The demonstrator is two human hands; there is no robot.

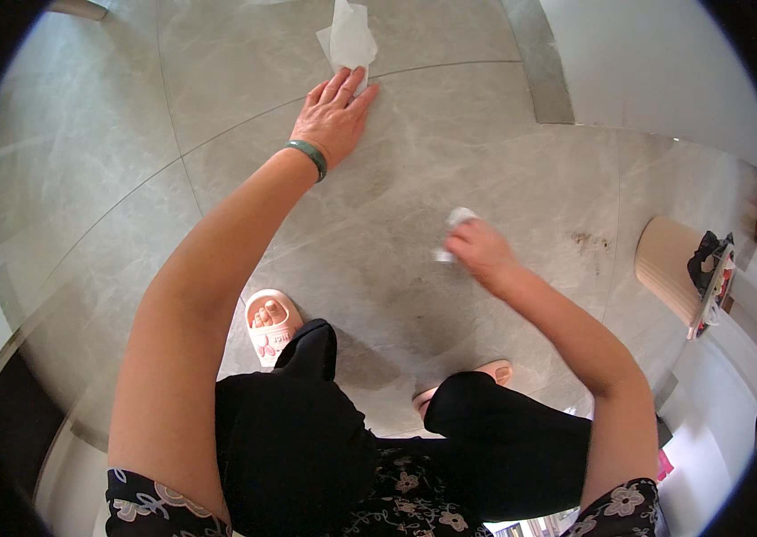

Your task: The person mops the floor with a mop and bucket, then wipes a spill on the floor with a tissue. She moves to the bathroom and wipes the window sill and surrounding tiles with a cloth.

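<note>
My left hand [334, 121], with a green bangle at the wrist, reaches far forward over the grey marble-look tile floor [385, 174]. Its fingers are on the near end of a loose white paper tissue [351, 37], which also shows between finger and thumb. The tissue stretches away from me. Closer in and to the right, my right hand [486, 252] is blurred. It grips a crumpled white tissue [461, 215] at floor level, and part of that tissue is hidden by the fingers. Brown smudges [590, 241] mark the floor right of this hand.
On the right a beige ribbed bin [670, 262] with a black bag [706, 258] appears beside a white wall. A white panel [653, 60] stands at the upper right. My pink slippers [273, 329] are below my hands. A rounded leg-like piece [81, 8] juts in at the upper left.
</note>
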